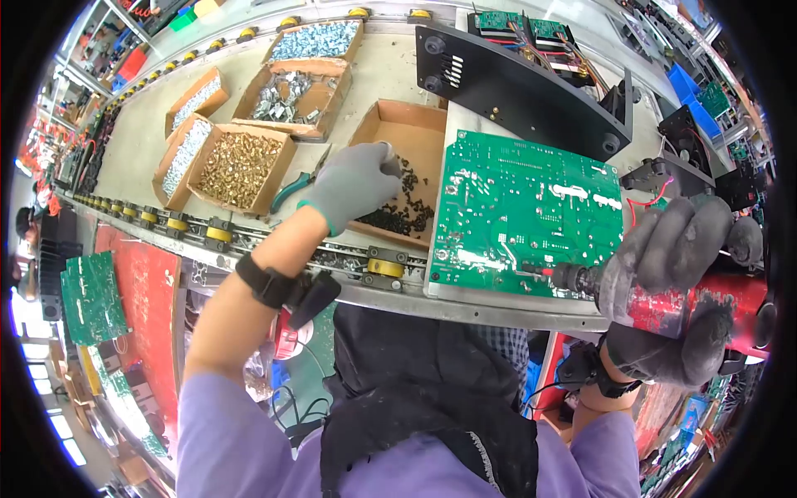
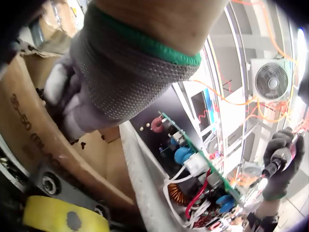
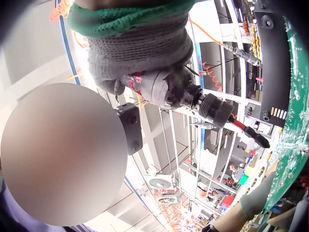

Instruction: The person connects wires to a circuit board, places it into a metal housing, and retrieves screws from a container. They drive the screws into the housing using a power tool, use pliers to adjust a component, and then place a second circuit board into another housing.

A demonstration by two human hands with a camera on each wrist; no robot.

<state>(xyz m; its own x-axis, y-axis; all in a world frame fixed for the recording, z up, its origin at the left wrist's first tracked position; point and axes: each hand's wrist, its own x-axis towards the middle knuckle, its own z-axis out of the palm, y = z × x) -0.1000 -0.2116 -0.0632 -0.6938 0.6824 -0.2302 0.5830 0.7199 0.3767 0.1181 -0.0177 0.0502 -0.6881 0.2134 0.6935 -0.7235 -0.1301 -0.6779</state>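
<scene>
My left hand [image 1: 353, 184], in a grey glove, reaches into a cardboard box [image 1: 390, 112] with small black screws [image 1: 407, 217]. Its fingers curl down among the screws in the left wrist view, and the fingertips are partly hidden, so I cannot tell whether they pinch one. My right hand [image 1: 677, 257], in a dark worn glove, grips a red power screwdriver [image 1: 664, 309]. The driver's bit [image 3: 256, 137] points left, overlapping the front part of a green circuit board [image 1: 519, 216] in the head view. Solder spots cover the board's upper face.
Boxes of brass-coloured fasteners [image 1: 237, 166], metal clips [image 1: 290, 95] and bluish-silver parts [image 1: 311, 41] stand left of the screws. Teal-handled pliers [image 1: 290, 192] lie beside my left hand. A black panel [image 1: 523, 91] stands behind the board. Yellow rollers [image 1: 384, 267] line the front edge.
</scene>
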